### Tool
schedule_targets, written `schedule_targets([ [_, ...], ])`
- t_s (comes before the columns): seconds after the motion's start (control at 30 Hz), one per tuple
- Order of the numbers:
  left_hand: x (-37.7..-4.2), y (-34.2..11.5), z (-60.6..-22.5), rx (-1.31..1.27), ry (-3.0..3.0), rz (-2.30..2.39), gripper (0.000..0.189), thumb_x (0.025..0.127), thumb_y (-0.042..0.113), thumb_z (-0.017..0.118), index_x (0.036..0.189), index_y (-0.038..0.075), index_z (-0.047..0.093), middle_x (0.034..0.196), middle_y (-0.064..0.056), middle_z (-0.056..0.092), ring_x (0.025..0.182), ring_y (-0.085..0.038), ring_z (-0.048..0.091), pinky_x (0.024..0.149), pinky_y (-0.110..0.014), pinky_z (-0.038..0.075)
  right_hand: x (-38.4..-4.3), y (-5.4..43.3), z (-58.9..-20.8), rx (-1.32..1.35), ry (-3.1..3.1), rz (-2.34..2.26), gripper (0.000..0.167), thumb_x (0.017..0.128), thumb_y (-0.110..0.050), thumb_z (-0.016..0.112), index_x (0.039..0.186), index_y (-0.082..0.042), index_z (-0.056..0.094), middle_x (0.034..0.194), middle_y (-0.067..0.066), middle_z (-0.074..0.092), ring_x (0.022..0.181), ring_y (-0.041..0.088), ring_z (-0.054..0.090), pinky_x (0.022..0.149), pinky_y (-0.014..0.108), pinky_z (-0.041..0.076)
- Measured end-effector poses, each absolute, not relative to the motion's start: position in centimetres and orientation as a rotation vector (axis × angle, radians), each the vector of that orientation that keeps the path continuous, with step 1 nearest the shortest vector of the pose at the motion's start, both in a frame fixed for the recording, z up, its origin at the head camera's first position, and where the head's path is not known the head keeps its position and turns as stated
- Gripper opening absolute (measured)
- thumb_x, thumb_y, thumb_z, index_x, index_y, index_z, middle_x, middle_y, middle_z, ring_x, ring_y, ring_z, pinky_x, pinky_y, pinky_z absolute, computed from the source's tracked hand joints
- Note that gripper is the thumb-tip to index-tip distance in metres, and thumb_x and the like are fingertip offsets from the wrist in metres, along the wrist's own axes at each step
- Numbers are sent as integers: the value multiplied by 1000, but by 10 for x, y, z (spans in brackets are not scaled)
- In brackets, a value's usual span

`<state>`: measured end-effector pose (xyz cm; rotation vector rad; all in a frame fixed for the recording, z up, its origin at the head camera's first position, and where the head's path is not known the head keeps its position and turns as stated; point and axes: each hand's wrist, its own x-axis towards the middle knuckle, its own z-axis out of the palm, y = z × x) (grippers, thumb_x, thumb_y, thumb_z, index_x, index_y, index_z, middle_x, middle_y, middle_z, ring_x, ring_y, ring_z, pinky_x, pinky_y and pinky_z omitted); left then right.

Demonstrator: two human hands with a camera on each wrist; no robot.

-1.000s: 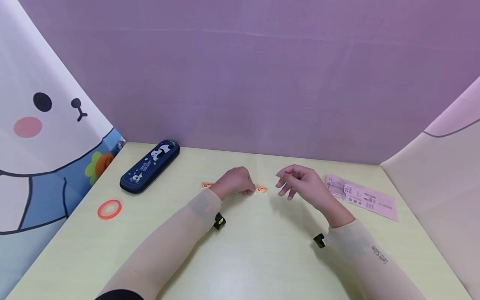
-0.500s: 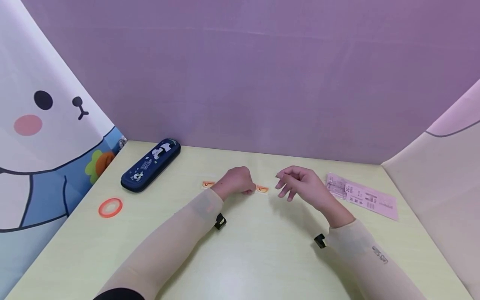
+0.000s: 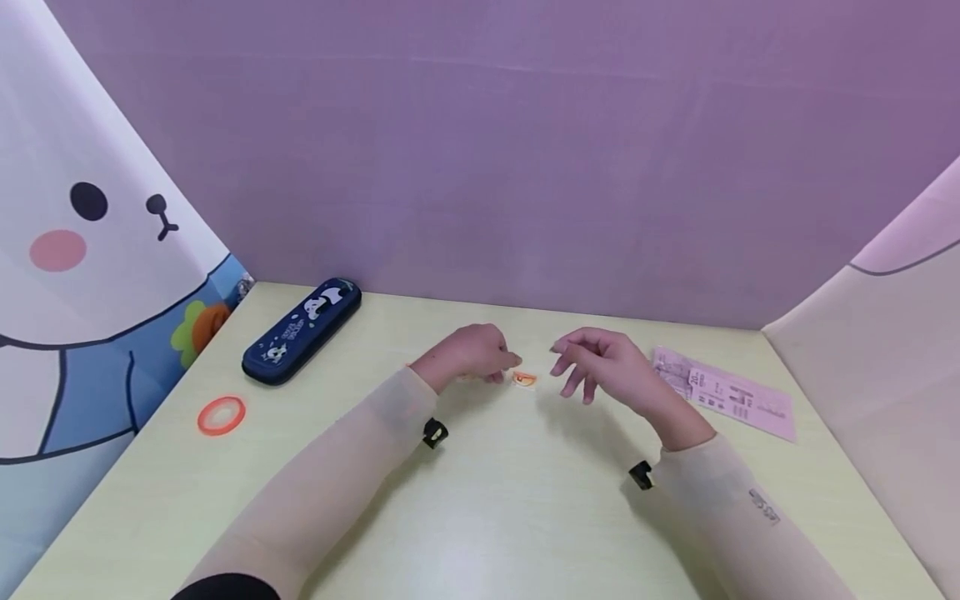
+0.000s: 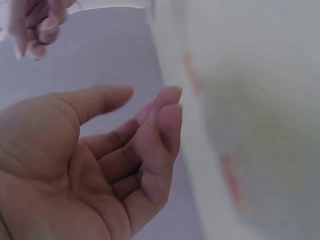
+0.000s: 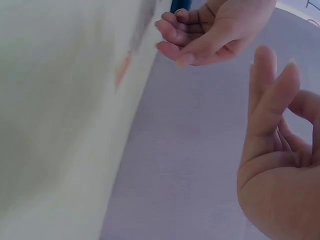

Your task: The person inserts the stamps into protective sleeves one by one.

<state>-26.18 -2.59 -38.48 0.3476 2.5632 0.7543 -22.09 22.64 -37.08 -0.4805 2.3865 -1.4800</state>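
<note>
My left hand (image 3: 476, 350) hovers just above the table, thumb apart from loosely bent fingers. Nothing shows between them in the left wrist view. Beside its fingertips lies a small orange-printed piece (image 3: 524, 379) with a clear edge. Two orange patches show blurred on the table in the left wrist view, an upper one (image 4: 192, 73) and a lower one (image 4: 234, 182); whether they are joined I cannot tell. My right hand (image 3: 603, 367) is raised to the right of the piece, fingers loosely bent, thumb close to the index finger, with nothing visible held.
A dark blue pencil case (image 3: 302, 332) with panda drawings lies at the back left. In front of it is an orange ring (image 3: 218, 431). A pink printed card (image 3: 742, 402) with a clear bag lies at the right. A purple cloth wall (image 3: 525, 167) stands behind the table.
My left hand has lifted slightly off the table and its thumb has moved apart from the fingers. The left orange patch is now hidden in the head view. My right hand has barely moved.
</note>
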Motion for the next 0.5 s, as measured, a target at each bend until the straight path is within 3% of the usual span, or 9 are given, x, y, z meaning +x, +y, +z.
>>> schedule_targets([
  [0.17,-252,-30,-349,533,2623,558,43,106,51,62,125,15,76,115,-2,81,102,-20,74,95,-44,60,-213,228,-346,-566,2512,-1278,29,109,-33,64,129,-13,69,115,16,77,84,24,79,67,38,64],
  [0.23,-244,-34,-335,589,2698,458,44,107,52,60,127,16,75,122,1,78,106,-17,72,97,-41,58,-207,228,-333,-626,2670,-1113,35,108,-39,64,133,-15,67,125,11,75,97,25,79,77,41,65],
  [0.33,-229,-42,-317,610,2869,320,46,109,53,56,133,17,72,135,1,73,123,-23,66,108,-45,54,-195,228,-318,-728,2967,-816,46,107,-43,64,144,-15,61,142,9,66,122,31,70,100,50,59],
  [0.4,-221,-51,-309,594,3015,263,50,110,55,53,139,17,68,148,-4,65,140,-30,57,117,-53,47,-188,230,-310,-799,3158,-650,53,106,-40,66,150,-11,56,153,15,57,137,41,59,112,60,49],
  [0.5,-214,-66,-304,540,3226,212,63,108,64,48,152,19,57,170,-10,41,161,-40,29,127,-67,30,-181,234,-304,-833,3398,-456,65,102,-34,72,157,-9,48,163,22,46,146,51,44,116,72,37],
])
